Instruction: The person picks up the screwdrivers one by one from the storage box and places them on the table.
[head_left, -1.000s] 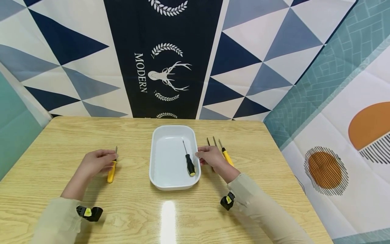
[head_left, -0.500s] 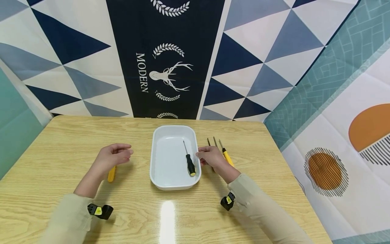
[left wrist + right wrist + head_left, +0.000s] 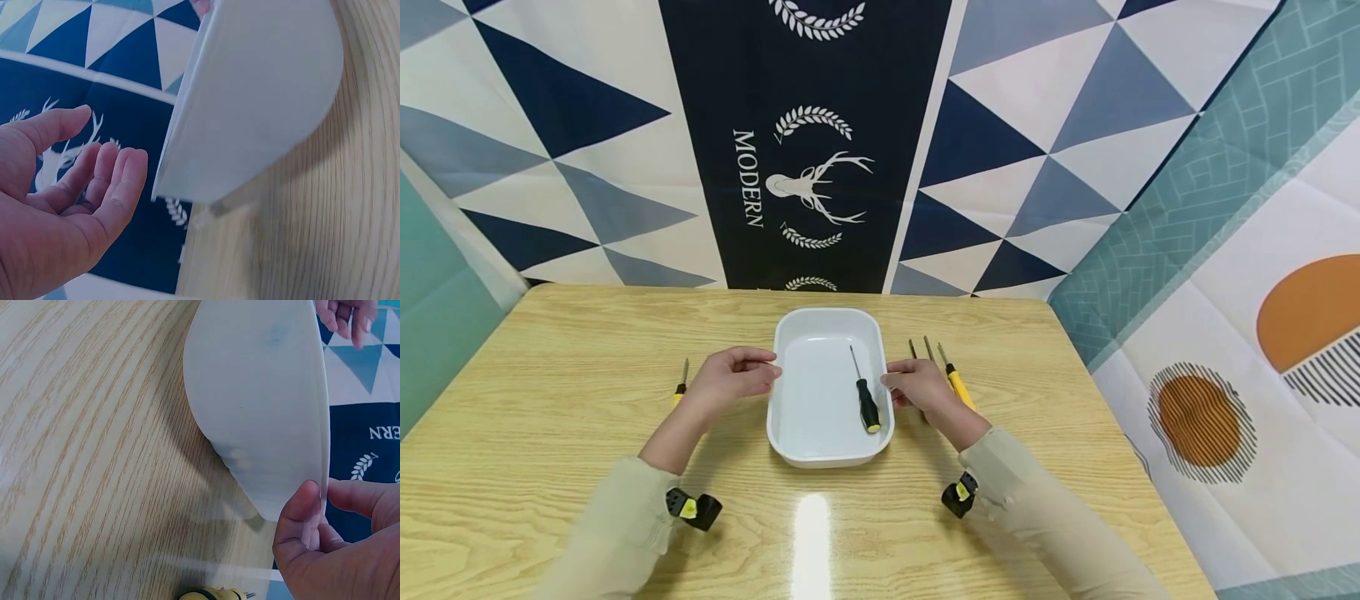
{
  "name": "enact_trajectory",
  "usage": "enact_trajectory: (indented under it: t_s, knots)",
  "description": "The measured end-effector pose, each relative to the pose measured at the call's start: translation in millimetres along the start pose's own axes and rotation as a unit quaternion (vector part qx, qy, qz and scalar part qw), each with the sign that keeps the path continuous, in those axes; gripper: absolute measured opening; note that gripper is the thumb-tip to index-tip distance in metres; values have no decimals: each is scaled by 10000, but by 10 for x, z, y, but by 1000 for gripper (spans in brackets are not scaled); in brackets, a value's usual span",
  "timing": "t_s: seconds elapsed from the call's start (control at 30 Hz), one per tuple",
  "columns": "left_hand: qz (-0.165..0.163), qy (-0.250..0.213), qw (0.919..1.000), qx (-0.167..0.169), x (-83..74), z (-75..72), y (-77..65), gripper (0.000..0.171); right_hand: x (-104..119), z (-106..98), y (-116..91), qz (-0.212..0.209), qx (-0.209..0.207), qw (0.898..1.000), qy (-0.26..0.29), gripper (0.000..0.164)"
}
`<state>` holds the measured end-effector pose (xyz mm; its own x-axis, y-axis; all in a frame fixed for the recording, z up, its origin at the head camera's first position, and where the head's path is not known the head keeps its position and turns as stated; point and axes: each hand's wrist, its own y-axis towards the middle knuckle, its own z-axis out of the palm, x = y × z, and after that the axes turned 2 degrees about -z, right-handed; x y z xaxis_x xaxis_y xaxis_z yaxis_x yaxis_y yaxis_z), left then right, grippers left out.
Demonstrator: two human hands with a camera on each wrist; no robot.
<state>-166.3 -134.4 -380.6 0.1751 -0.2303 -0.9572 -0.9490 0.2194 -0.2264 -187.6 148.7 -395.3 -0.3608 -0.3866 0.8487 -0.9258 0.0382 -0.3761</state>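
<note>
A white rectangular tray (image 3: 808, 408) stands at mid-table, holding a black-handled screwdriver (image 3: 868, 406) with a yellow end. My right hand (image 3: 925, 387) pinches the tray's right rim between thumb and fingers, as the right wrist view (image 3: 337, 544) shows closely. At the left rim, my left hand (image 3: 730, 379) has its fingertips right beside the edge. In the left wrist view its thumb and loosely bent fingers (image 3: 125, 181) are spread apart with nothing between them. Left of that hand lies a yellow-and-black screwdriver (image 3: 680, 390), its handle mostly hidden behind the forearm.
Right of the tray lies a yellow-handled screwdriver (image 3: 959, 386). Beside it, two more metal shafts (image 3: 929, 346) stick out past my right hand, which hides their handles. The wooden table (image 3: 880, 533) ends at a patterned cloth wall (image 3: 805, 208).
My left hand has moved right, away from the left screwdriver, over to the tray's left rim. That screwdriver stays on the table. My right hand and the tray have not moved.
</note>
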Motion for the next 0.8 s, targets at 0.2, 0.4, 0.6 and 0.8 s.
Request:
enact_trajectory:
  t_s: [0.2, 0.4, 0.6, 0.8]
  knots:
    - [-156, 58, 9999, 46, -57, 226, 110, 45, 7, -5, -2, 21, -20, 10000, -1, 30]
    - [-465, -82, 9989, -66, -116, 446, 194, 41, -5, -4, 13, 53, -13, 10000, -45, 30]
    - [-667, -180, 9975, -162, -140, 605, 254, 40, -9, -2, 10, 37, -6, 10000, -48, 30]
    - [-876, -247, 9956, -210, -105, 738, 319, 39, -2, 5, 5, 23, -20, 10000, -28, 29]
